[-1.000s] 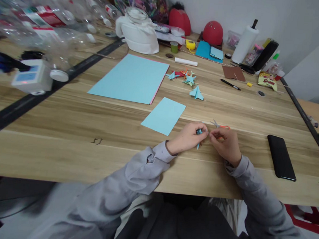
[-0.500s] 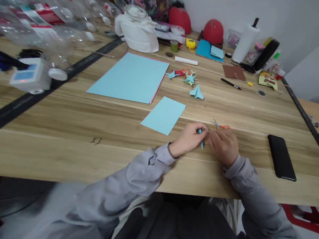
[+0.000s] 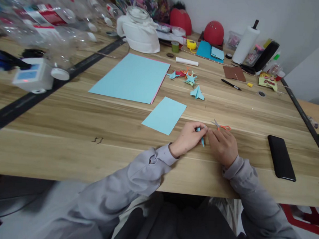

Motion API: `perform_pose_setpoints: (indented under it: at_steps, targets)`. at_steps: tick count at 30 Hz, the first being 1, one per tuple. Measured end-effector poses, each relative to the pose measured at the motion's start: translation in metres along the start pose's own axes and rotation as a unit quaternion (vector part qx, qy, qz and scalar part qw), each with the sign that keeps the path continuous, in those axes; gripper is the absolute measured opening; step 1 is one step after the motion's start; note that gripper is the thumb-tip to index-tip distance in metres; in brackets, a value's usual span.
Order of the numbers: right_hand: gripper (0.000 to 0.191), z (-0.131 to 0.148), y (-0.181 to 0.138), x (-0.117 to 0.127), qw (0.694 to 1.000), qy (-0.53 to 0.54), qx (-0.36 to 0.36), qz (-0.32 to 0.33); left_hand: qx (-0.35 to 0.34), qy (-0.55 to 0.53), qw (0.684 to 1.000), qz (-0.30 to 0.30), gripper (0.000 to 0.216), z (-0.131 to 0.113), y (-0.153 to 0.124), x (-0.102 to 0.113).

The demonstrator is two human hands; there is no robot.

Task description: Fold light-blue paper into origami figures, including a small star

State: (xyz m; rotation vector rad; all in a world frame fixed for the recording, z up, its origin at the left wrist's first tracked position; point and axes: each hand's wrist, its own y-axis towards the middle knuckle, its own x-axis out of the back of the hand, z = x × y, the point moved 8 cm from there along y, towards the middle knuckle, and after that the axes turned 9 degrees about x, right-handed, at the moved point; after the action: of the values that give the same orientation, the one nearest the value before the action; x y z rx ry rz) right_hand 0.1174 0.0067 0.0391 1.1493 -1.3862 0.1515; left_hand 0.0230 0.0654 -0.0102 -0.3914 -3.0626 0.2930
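Observation:
My left hand [image 3: 191,137] is closed around a small folded piece of blue paper [image 3: 202,141], whose narrow tip points down toward me. Right beside it, my right hand [image 3: 223,145] has its fingers pinched together near the paper; whatever they grip, if anything, is too small to make out. Small scissors [image 3: 224,127] with orange handles lie just beyond the right hand's knuckles. A blue rectangular sheet [image 3: 165,115] rests flat to the left of my hands. Farther off stands a folded blue paper plane [image 3: 197,93].
A stack of large blue sheets [image 3: 132,78] lies behind. Several small origami pieces [image 3: 190,78] sit near its right edge. A black phone [image 3: 282,157] is at the right, a pen [image 3: 231,84] farther back. Plastic bottles [image 3: 47,15] and a white box device [image 3: 34,75] occupy the left.
The folded paper's tip has shifted slightly between my fingers. Both hands stay nearly in place, and the whole view has moved a little.

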Motion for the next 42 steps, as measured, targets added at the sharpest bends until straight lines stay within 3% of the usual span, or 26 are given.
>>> perform_pose_setpoints:
  at_steps: [6, 14, 17, 20, 22, 25, 32, 35, 42]
  targets:
    - [0.024, 0.009, 0.001, 0.0, 0.997, -0.069, 0.037, 0.004, 0.062, -0.049, 0.997, -0.01, 0.017, 0.006, 0.0, 0.002]
    - [0.024, 0.015, 0.005, 0.004, 0.994, -0.103, 0.039, -0.005, 0.023, -0.02, 0.999, -0.024, 0.017, 0.001, 0.0, 0.007]
    - [0.024, 0.009, 0.004, 0.005, 0.999, -0.05, -0.003, -0.015, 0.016, -0.016, 1.0, -0.016, 0.016, -0.001, 0.0, 0.007]
    - [0.023, -0.008, -0.001, 0.01, 0.992, 0.039, -0.1, -0.063, -0.002, 0.011, 1.0, -0.011, 0.015, -0.006, 0.0, 0.008]
    - [0.023, -0.023, -0.008, 0.008, 0.97, 0.121, -0.19, -0.086, -0.028, 0.057, 0.998, -0.01, 0.015, -0.012, -0.001, 0.009]
    - [0.023, -0.04, -0.016, -0.007, 0.913, 0.27, -0.298, -0.071, -0.085, 0.134, 0.987, -0.002, 0.015, -0.021, -0.003, 0.007]
    - [0.028, -0.043, -0.019, -0.03, 0.79, 0.501, -0.347, -0.064, -0.153, 0.182, 0.971, 0.02, 0.019, -0.026, -0.007, 0.0]
    - [0.031, -0.043, -0.02, -0.034, 0.766, 0.532, -0.355, -0.065, -0.156, 0.184, 0.97, 0.025, 0.019, -0.027, -0.008, -0.001]
    - [0.037, -0.043, -0.021, -0.04, 0.746, 0.555, -0.363, -0.057, -0.156, 0.202, 0.967, 0.01, 0.018, -0.026, -0.007, -0.001]
